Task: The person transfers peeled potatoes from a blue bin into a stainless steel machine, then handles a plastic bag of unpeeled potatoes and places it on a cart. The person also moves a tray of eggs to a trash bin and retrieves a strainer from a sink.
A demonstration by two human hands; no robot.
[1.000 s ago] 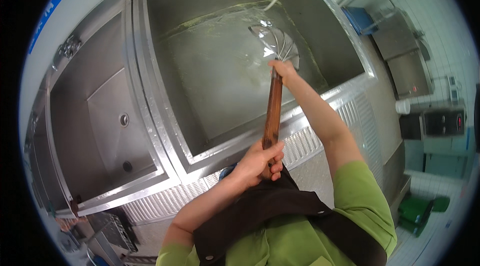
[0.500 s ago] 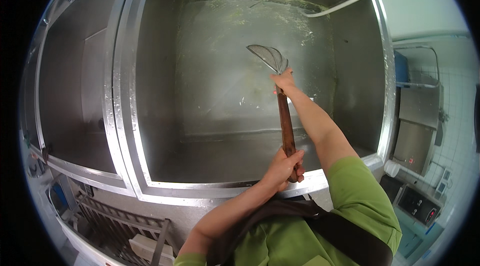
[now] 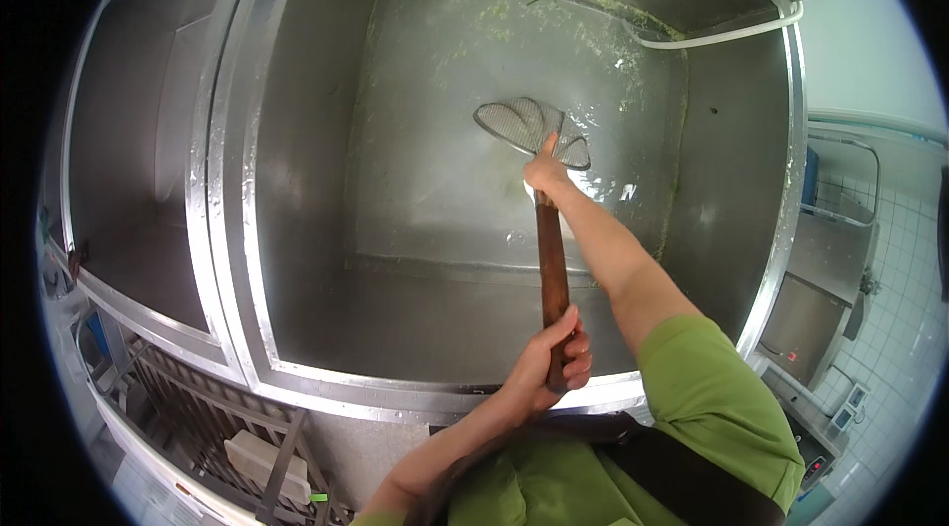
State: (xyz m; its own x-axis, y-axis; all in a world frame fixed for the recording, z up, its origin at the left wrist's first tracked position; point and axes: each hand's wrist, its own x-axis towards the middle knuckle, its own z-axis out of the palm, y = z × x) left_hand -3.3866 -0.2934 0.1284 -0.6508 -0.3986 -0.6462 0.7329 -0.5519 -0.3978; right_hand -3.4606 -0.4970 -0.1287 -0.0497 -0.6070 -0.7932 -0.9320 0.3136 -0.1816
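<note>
A large sink basin [image 3: 297,229] fills the middle of the view, with a second basin [image 3: 129,180] to its left across a shared rim. Inside the large basin a skimmer's mesh head [image 3: 529,128] lies on the wet floor toward the far wall, its long handle [image 3: 552,279] running back to the near rim; the right hand [image 3: 546,173] grips the handle just behind the head, the left hand [image 3: 554,360] its near end. A hose [image 3: 722,35] hangs over the far right corner, and a rack [image 3: 198,417] stands below the near left rim.
</note>
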